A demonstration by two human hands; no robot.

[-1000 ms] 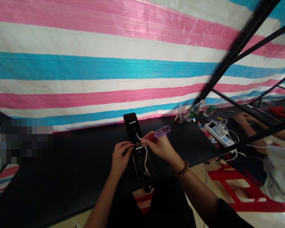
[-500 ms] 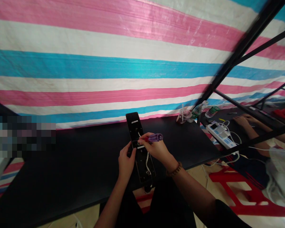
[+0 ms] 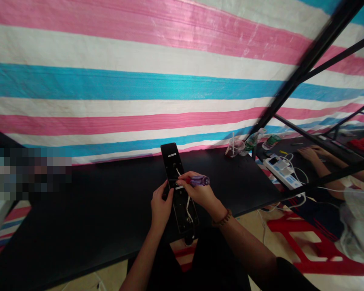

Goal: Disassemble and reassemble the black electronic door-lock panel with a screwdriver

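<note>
A long black panel [image 3: 170, 161] lies lengthwise on the black table, with white labels, small fittings and a white cable [image 3: 188, 210] along its lower half. My left hand [image 3: 161, 204] grips the panel's left edge near the middle, thumb and forefinger bent at the rim. In my right hand [image 3: 200, 194] is a screwdriver [image 3: 200, 180] with a clear purple and red handle. It is held nearly level, its handle pointing right and its shaft pointing left over the panel's middle. I cannot make out what the tip touches.
Plastic cups [image 3: 235, 148] and a bottle [image 3: 253, 139] stand at the table's back right corner. A white power strip [image 3: 283, 173] with cables lies beyond. Another person's hands [image 3: 309, 153] rest on the neighbouring table. A red stool [image 3: 306, 246] stands at right.
The screwdriver's handle has tipped slightly lower and right in my right hand, whose fingers have shifted a little. My left hand and the panel have hardly moved.
</note>
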